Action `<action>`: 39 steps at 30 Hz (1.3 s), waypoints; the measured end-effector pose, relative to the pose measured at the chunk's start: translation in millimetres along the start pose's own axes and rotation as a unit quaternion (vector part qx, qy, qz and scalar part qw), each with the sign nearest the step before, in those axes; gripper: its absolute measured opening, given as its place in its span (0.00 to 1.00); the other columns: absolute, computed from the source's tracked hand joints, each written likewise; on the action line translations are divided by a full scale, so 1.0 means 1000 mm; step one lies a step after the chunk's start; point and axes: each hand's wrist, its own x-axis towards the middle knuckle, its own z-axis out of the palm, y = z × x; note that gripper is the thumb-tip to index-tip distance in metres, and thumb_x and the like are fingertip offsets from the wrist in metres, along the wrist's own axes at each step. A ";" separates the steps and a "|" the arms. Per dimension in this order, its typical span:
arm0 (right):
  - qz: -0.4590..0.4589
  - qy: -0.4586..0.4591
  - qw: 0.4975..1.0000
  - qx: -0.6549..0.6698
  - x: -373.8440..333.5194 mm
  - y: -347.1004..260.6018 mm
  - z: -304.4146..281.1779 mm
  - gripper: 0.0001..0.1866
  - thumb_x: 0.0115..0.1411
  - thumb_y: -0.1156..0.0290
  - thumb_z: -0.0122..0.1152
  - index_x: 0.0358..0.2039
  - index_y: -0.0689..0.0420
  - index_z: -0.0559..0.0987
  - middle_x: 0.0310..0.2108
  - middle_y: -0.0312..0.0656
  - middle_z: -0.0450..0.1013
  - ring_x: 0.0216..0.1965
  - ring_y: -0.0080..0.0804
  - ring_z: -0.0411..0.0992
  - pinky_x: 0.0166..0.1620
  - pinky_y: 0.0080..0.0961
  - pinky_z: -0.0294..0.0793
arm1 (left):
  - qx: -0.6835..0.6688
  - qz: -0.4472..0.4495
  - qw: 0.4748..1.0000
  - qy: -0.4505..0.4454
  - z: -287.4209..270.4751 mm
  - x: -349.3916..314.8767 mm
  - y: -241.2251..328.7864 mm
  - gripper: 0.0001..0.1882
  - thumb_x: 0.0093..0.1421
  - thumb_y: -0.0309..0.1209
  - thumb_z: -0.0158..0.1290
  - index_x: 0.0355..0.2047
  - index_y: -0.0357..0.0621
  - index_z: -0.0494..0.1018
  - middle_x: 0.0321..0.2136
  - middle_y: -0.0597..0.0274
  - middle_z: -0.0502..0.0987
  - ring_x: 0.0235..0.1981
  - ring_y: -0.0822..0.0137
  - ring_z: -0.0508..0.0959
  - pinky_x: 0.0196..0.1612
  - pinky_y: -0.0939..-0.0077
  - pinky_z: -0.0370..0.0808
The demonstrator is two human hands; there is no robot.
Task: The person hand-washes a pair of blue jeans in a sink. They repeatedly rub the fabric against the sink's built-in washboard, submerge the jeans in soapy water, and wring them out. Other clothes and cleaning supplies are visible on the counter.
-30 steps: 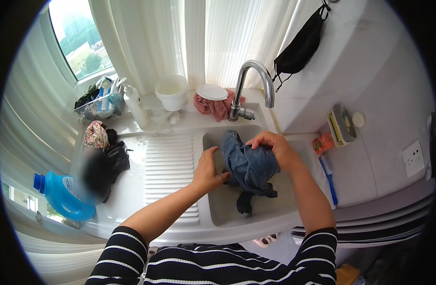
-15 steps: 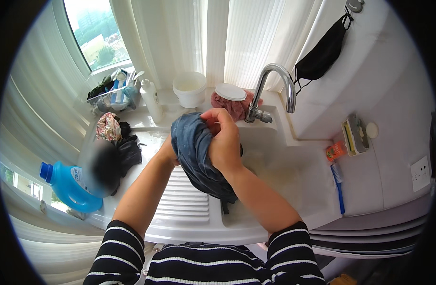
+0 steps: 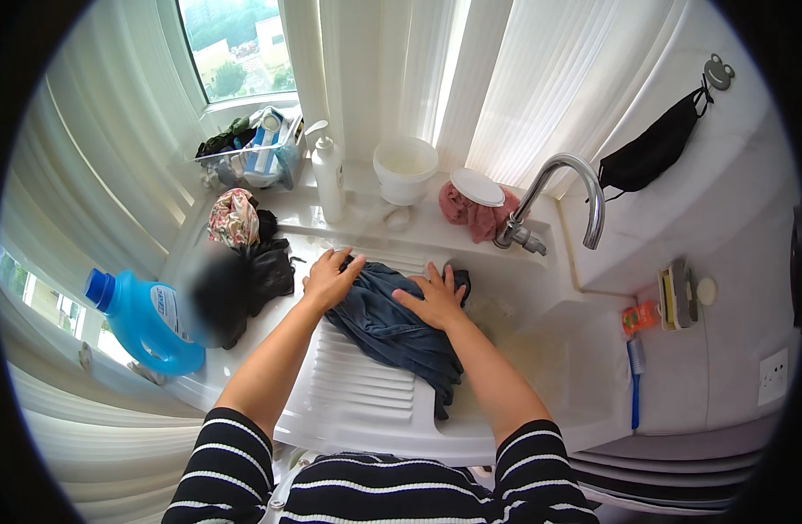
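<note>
Both hands flat on a dark blue garment (image 3: 392, 327) spread over the ribbed washboard (image 3: 357, 393) beside the sink basin (image 3: 541, 367).

Left hand (image 3: 329, 278): fingers spread open, palm down on the garment's upper left end, gripping nothing. Right hand (image 3: 433, 299): fingers likewise open and extended, pressing the cloth's upper right part, near the basin's left edge. The garment lies diagonally across the board, its lower end trailing toward the board's near right corner. Dark clothes (image 3: 261, 275) are piled at the left edge of the white desk (image 3: 366, 223), with a blue detergent bottle (image 3: 143, 323) further left. Curved tap (image 3: 563, 196) stands at the basin's far edge; white bowl (image 3: 404, 168) and white bottle (image 3: 329, 179) along the far ledge.
</note>
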 end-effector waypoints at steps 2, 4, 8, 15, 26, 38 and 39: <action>-0.069 0.044 0.997 0.007 -0.003 0.006 0.019 0.45 0.53 0.28 0.51 0.52 0.59 0.75 0.65 0.49 0.60 0.70 0.49 0.48 0.66 0.68 0.35 | 0.082 0.084 0.992 0.046 0.010 -0.026 0.031 0.24 0.60 0.57 0.50 0.38 0.52 0.82 0.48 0.52 0.75 0.51 0.49 0.72 0.53 0.53 0.67; -0.162 0.078 0.980 0.082 -0.037 0.007 0.022 0.38 0.52 0.37 0.58 0.46 0.63 0.75 0.51 0.50 0.70 0.57 0.50 0.65 0.63 0.68 0.43 | -0.043 0.270 0.960 0.061 0.012 -0.058 0.015 0.14 0.58 0.43 0.57 0.30 0.46 0.80 0.43 0.54 0.76 0.45 0.49 0.73 0.48 0.55 0.68; -0.269 0.158 0.950 -0.006 -0.118 0.018 0.047 0.51 0.44 0.34 0.67 0.56 0.61 0.61 0.59 0.51 0.61 0.61 0.49 0.59 0.60 0.69 0.48 | -0.023 0.453 0.891 0.000 0.007 -0.125 -0.004 0.11 0.53 0.38 0.62 0.26 0.46 0.74 0.37 0.58 0.75 0.41 0.52 0.72 0.47 0.58 0.66; -0.176 0.337 0.916 -0.128 0.009 0.012 0.034 0.31 0.51 0.43 0.65 0.35 0.63 0.74 0.44 0.50 0.69 0.48 0.46 0.66 0.55 0.52 0.62 | 0.130 0.306 0.906 0.262 0.035 -0.003 0.042 0.21 0.59 0.44 0.55 0.45 0.42 0.75 0.36 0.55 0.77 0.44 0.49 0.72 0.52 0.56 0.64; -0.327 0.104 0.939 -0.003 -0.029 -0.008 0.059 0.24 0.42 0.54 0.71 0.33 0.56 0.75 0.45 0.44 0.71 0.43 0.40 0.70 0.47 0.45 0.66 | 0.086 0.374 0.919 0.094 0.019 -0.069 -0.004 0.12 0.55 0.34 0.58 0.23 0.40 0.69 0.23 0.52 0.70 0.26 0.50 0.70 0.28 0.58 0.66; -0.446 0.190 0.871 -0.076 -0.101 0.007 0.059 0.36 0.43 0.48 0.72 0.50 0.50 0.70 0.43 0.40 0.69 0.46 0.38 0.68 0.51 0.41 0.63 | 0.072 0.458 0.886 0.007 0.000 -0.135 -0.014 0.26 0.58 0.57 0.53 0.34 0.44 0.77 0.35 0.57 0.75 0.41 0.53 0.73 0.48 0.54 0.64; -0.452 0.212 0.861 -0.099 -0.093 0.014 0.074 0.33 0.44 0.50 0.72 0.48 0.49 0.71 0.42 0.40 0.69 0.46 0.39 0.68 0.49 0.42 0.65 | 0.082 0.482 0.872 0.015 0.004 -0.134 -0.012 0.25 0.58 0.57 0.53 0.30 0.44 0.76 0.32 0.59 0.75 0.38 0.54 0.73 0.45 0.57 0.65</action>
